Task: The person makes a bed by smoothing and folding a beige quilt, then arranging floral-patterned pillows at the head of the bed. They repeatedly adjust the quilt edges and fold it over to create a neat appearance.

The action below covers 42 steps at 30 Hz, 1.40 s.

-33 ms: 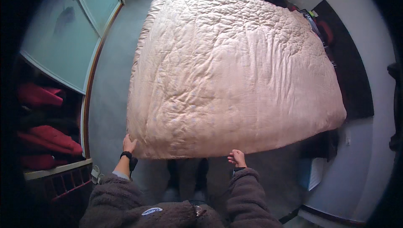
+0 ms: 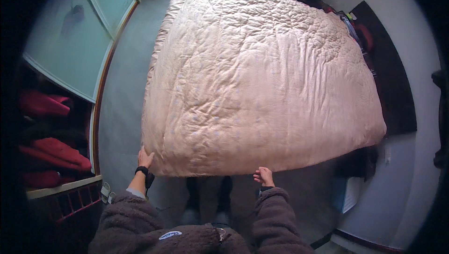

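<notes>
A large pale pink quilt (image 2: 262, 95) lies spread before me, crinkled toward the far side and smoother toward the near edge. At its near left corner, my left hand (image 2: 146, 159) touches the side with its fingers stretched forward and the thumb apart. My right hand (image 2: 264, 176) is at the middle of the near edge, its fingers curled in; whether any quilt fabric is inside them is hidden. A dark band (image 2: 141, 170) circles my left wrist. What lies under the quilt is mostly covered.
On the left stands a wardrobe with pale sliding doors (image 2: 70, 52) and red clothes (image 2: 61, 153) in its open section. Slippers (image 2: 106, 192) lie on the grey floor (image 2: 122, 90). A dark headboard (image 2: 395, 85) is along the right wall, with a white box (image 2: 350, 193) nearer me.
My left hand has slid slightly forward along the quilt's corner. My right hand and the quilt have stayed nearly still.
</notes>
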{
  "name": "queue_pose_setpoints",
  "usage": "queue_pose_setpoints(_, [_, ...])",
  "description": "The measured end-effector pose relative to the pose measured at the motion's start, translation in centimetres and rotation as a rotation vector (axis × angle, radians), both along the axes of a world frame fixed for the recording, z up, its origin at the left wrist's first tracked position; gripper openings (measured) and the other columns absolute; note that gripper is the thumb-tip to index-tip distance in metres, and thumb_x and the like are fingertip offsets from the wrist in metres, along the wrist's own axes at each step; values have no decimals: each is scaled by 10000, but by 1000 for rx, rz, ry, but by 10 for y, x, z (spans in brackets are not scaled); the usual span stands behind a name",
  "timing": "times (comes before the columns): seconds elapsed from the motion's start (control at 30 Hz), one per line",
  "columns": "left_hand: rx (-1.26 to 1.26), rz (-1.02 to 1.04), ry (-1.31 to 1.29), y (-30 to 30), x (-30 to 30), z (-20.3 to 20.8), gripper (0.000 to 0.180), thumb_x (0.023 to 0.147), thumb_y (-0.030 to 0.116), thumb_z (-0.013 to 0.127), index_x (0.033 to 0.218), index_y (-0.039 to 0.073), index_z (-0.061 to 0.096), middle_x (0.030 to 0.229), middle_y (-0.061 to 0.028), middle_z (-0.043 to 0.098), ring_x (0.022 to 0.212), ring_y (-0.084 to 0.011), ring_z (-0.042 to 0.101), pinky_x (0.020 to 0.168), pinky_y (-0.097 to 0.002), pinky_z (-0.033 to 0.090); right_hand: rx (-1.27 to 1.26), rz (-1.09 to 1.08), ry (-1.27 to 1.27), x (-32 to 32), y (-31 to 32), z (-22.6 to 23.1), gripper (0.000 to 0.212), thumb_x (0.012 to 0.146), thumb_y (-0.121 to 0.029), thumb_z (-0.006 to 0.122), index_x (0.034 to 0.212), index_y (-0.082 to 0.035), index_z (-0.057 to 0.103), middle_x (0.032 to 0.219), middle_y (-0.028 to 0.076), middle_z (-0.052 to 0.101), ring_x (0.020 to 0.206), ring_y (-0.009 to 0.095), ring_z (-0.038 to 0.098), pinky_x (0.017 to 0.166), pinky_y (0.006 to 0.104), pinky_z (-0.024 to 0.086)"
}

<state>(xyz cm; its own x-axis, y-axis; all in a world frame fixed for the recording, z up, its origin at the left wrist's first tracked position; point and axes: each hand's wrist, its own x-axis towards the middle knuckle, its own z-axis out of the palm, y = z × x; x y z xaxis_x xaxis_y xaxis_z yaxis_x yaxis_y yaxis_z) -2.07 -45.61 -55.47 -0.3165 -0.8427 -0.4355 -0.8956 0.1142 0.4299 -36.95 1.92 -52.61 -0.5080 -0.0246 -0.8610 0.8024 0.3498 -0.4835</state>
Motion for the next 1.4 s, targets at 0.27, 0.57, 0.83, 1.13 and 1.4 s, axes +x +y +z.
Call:
queue_pose_setpoints(0.27, [7, 174, 32, -13, -38, -5, 1022, 639, 386, 797, 1407, 18, 231, 1398, -229, 353, 1253, -357, 398, 1028, -400, 362, 104, -181, -227, 26, -14, -62, 565, 883, -383, 579, 1335, -123, 362, 1319, 141, 373, 1105, 350, 459, 844, 519, 469])
queue_pose_setpoints(0.57, [23, -12, 264, -41, -40, 36, 458, 753, 338, 719, 1059, 12, 619, 1003, -185, 658, 948, -320, 632, 822, -394, 477, -347, -398, -5, 42, -22, -86, 771, 845, -529, 593, 1419, -104, 301, 1397, 124, 399, 1225, 312, 445, 951, 495, 405])
queue_pose_setpoints(0.83, [14, 60, 259, -41, -21, 78, 392, 816, 259, 654, 1110, 11, 583, 1002, -173, 662, 932, -308, 634, 809, -398, 479, 196, -263, 80, 65, -40, -58, 340, 861, -365, 617, 882, -26, 641, 729, 83, 650, 519, 178, 602, 432, 329, 446])
queue_pose_setpoints(1.13, [-103, -4, -164, -30, -1, 25, 697, 748, 219, 647, 1351, 96, 319, 1295, -185, 453, 1142, -400, 488, 940, -486, 418, 209, 451, 466, 53, -69, -94, 219, 808, -222, 621, 850, -9, 648, 703, 80, 652, 600, 163, 621, 580, 305, 502])
queue_pose_setpoints(1.4, [282, -285, 51, -87, 82, 61, 405, 781, 289, 673, 1099, 45, 615, 985, -160, 663, 939, -278, 629, 827, -370, 495, 393, 593, 1167, 35, -227, -64, 390, 816, -337, 621, 1042, -21, 583, 1000, 195, 597, 928, 311, 572, 794, 399, 458])
